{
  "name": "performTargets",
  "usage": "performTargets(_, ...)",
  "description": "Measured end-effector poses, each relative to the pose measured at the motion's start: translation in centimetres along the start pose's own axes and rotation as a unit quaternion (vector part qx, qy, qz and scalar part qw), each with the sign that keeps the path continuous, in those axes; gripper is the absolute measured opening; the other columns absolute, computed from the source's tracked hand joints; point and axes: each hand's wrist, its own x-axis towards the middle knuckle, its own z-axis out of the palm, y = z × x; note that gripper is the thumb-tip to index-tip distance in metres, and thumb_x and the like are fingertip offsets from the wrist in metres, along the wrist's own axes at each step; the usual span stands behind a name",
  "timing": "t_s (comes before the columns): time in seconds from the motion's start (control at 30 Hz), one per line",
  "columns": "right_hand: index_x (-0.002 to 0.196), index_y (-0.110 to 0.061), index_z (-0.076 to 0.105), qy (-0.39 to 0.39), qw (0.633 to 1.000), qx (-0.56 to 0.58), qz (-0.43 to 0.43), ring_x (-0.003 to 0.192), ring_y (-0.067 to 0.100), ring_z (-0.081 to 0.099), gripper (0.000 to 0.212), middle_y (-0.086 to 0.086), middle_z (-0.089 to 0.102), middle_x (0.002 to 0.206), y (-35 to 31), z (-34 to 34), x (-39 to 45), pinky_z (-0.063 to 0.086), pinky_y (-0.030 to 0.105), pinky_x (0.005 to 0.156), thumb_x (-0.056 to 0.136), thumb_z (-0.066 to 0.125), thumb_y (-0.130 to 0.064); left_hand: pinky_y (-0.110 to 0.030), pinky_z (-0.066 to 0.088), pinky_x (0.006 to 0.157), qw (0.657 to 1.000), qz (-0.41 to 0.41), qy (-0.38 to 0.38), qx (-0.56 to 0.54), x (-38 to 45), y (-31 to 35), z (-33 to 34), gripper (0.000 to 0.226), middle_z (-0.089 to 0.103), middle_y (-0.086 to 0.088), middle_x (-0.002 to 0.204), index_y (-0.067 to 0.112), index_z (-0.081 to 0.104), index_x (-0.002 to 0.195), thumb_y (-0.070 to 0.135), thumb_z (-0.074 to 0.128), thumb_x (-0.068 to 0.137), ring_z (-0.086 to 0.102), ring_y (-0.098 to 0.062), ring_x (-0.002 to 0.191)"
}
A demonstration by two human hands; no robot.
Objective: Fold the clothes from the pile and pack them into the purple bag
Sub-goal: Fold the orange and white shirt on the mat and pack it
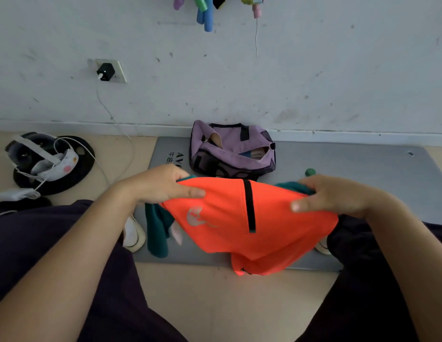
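A: Where is the orange shirt [242,218] right now?

B: Up in the air, above the near part of the grey mat [363,164], stretched between both hands. It looks partly folded already, with teal cloth [157,230] showing at its edges and hanging below on the left side.

A: How are the hands holding it?

B: The left hand [160,183] pinches the top left corner, thumb lying flat on the front and fingers curled behind. The right hand [333,193] does the same at the top right corner. Both are closed on the fabric.

A: What makes this step go well?

B: I'd say keep the top edge taut and level so the fold lines up, and gather the drooping lower end before it drags on the mat. Then carry it as one flat bundle.

A: And the purple bag [229,144]?

B: It sits just beyond the shirt, against the wall [239,82], zip open, with something already inside.
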Motion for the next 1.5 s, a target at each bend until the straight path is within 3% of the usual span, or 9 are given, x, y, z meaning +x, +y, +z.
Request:
performTargets(0.23, 0.087, -0.01, 0.071, 0.052, 0.99, 0.125, -0.026, 0.078, 0.014, 0.064, 0.035, 0.002, 0.072, 0.084, 0.9, 0.2, 0.2, 0.05, 0.031, 0.076, 0.078, 0.072, -0.043, -0.018, 0.051, 0.067, 0.982, 0.029, 0.039, -0.181, 0.6, 0.5, 0.8, 0.057, 0.073, 0.003, 0.081, 0.002, 0.066, 0.099, 0.054, 0.065, 0.075, 0.066, -0.007, 0.072)
performTargets(0.37, 0.107, -0.011, 0.071, 0.082, 0.966, 0.238, -0.056, 0.086, 0.018, 0.068, 0.043, 0.009, 0.074, 0.1, 0.8, 0.8, 0.8, 0.054, 0.031, 0.075, 0.079, 0.07, -0.044, -0.024, 0.039, 0.055, 0.98, 0.027, 0.07, -0.186, 0.7, 0.9, 0.6, 0.066, 0.054, 0.005, 0.063, 0.008, 0.056, 0.073, 0.07, 0.076, 0.065, 0.05, -0.011, 0.057)
performTargets(0.5, 0.071, -0.012, 0.065, 0.028, 0.993, 0.108, -0.043, 0.063, 0.009, 0.052, 0.05, -0.007, 0.057, 0.065, 0.4, 0.0, 0.4, 0.041, 0.019, 0.062, 0.065, 0.076, -0.061, -0.025, 0.038, 0.056, 0.996, 0.016, -0.02, -0.082, -0.1, 0.1, -0.5, 0.072, 0.052, 0.003, 0.065, 0.015, 0.056, 0.068, 0.077, 0.082, 0.043, 0.049, -0.013, 0.06)
performTargets(0.73, 0.07, -0.013, 0.068, -0.001, 0.995, 0.102, -0.003, 0.076, 0.016, 0.058, 0.038, 0.0, 0.066, 0.072, 0.9, -0.1, 0.0, 0.044, 0.031, 0.076, 0.067, 0.081, -0.048, -0.02, 0.049, 0.061, 0.992, 0.062, -0.023, -0.104, -0.1, -0.2, -0.3, 0.043, 0.075, -0.002, 0.076, 0.022, 0.069, 0.071, 0.065, 0.073, 0.067, 0.064, -0.008, 0.065)
performTargets(0.87, 0.1, -0.004, 0.071, 0.069, 0.979, 0.191, -0.006, 0.086, 0.022, 0.067, 0.052, 0.014, 0.073, 0.1, 0.0, -0.7, 0.1, 0.053, 0.035, 0.079, 0.07, 0.08, -0.045, -0.029, 0.049, 0.069, 0.991, 0.036, 0.082, -0.103, 0.2, 1.3, -0.8, 0.062, 0.074, 0.003, 0.076, 0.018, 0.065, 0.076, 0.076, 0.071, 0.054, 0.066, -0.01, 0.068)
performTargets(1.0, 0.105, -0.02, 0.073, 0.163, 0.968, 0.19, -0.029, 0.097, 0.022, 0.071, 0.068, 0.008, 0.074, 0.106, -1.7, -1.2, -0.3, 0.053, 0.038, 0.09, 0.057, 0.08, -0.067, -0.014, 0.038, 0.051, 0.978, 0.044, 0.185, -0.091, -0.2, 2.8, -1.6, 0.047, 0.061, 0.013, 0.058, 0.029, 0.063, 0.062, 0.073, 0.075, 0.051, 0.055, 0.0, 0.053)
performTargets(1.2, 0.077, -0.02, 0.066, 0.116, 0.975, 0.19, -0.015, 0.058, 0.02, 0.058, 0.032, 0.005, 0.063, 0.068, -1.6, 1.4, -2.0, 0.044, 0.026, 0.053, 0.075, 0.072, -0.051, -0.023, 0.026, 0.047, 0.99, 0.009, 0.139, -0.037, -2.3, 2.2, 0.7, 0.054, 0.04, 0.014, 0.049, 0.025, 0.042, 0.058, 0.065, 0.076, 0.069, 0.038, -0.005, 0.046)
performTargets(1.4, 0.118, -0.008, 0.065, 0.06, 0.973, 0.221, 0.02, 0.105, 0.031, 0.068, 0.057, 0.015, 0.07, 0.115, -2.8, 2.5, -5.2, 0.051, 0.048, 0.096, 0.078, 0.068, -0.049, -0.026, 0.036, 0.057, 0.996, 0.01, 0.087, -0.011, -6.5, 4.2, 1.0, 0.047, 0.058, 0.01, 0.059, 0.022, 0.057, 0.069, 0.066, 0.067, 0.078, 0.052, -0.005, 0.054)
performTargets(1.5, 0.122, -0.012, 0.064, 0.057, 0.971, 0.233, -0.005, 0.109, 0.025, 0.067, 0.057, 0.009, 0.07, 0.119, -4.5, 1.1, -6.6, 0.056, 0.039, 0.091, 0.08, 0.065, -0.05, -0.021, 0.04, 0.056, 0.994, 0.026, 0.103, -0.034, -8.8, 6.9, -0.9, 0.057, 0.064, 0.008, 0.062, 0.017, 0.061, 0.074, 0.074, 0.065, 0.066, 0.056, -0.005, 0.056)
